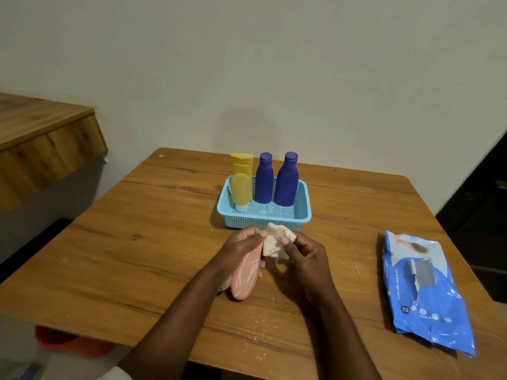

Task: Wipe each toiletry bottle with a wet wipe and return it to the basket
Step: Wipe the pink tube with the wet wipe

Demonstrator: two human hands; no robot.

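left hand [241,246] curls round a smooth, rounded pink bottle [243,278], its base poking out below the fingers. right hand [304,252] pinches a crumpled wet wipe [277,242] at the bottle's top. just beyond the fingertips sits the perforated blue basket [264,219] on the grainy wooden table [137,256].

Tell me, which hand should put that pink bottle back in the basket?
Probably the left hand: it already grips the pink bottle, and the basket sits just ahead. The right hand is busy pinching the wipe.
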